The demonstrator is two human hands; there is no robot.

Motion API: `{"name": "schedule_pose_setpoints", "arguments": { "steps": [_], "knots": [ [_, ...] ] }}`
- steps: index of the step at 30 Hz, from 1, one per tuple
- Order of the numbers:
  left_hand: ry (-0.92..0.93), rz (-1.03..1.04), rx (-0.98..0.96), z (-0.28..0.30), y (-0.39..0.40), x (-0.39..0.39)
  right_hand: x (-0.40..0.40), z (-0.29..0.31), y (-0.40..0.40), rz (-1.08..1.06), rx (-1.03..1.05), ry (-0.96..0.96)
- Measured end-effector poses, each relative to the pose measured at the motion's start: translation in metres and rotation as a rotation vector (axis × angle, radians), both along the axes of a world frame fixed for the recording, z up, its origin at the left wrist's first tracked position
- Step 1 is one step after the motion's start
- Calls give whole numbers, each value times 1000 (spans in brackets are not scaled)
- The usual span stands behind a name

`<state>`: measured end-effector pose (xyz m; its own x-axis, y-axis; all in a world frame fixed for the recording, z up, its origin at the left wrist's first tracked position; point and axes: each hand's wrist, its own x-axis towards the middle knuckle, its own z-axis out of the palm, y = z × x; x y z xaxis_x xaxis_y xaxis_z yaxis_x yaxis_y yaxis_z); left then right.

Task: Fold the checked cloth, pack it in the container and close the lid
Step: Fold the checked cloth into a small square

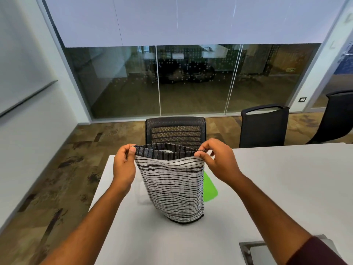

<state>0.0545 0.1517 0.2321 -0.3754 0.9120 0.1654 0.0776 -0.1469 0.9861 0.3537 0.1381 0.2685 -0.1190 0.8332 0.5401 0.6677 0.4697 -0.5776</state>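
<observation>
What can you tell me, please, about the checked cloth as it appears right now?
The checked cloth is a thin woven fabric, white with dark lines and a dark band along its top. It hangs doubled over the white table, its lower edge resting there. The left hand and right hand pinch its upper corners.

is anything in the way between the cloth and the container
Nothing visible blocks it. Both hands hold the checked cloth up by its top corners; it hangs right in front of the clear container, hiding most of it and part of the green lid.
</observation>
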Motion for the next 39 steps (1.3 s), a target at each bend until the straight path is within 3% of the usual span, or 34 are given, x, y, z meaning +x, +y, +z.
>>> {"name": "schedule_pose_setpoints", "arguments": {
  "steps": [10, 18, 36, 39],
  "knots": [
    [-43, -30, 18, 4, 3, 5, 4, 8, 11, -59, -50, 292],
    [-157, -82, 57, 13, 1, 5, 14, 3, 17, 66, -191, 359],
    [-194, -243, 114, 36, 1, 12, 19, 10, 27, 175, -309, 775],
    [-219, -281, 88, 40, 4, 13, 17, 14, 30, 210, -380, 771]
  ]
}}
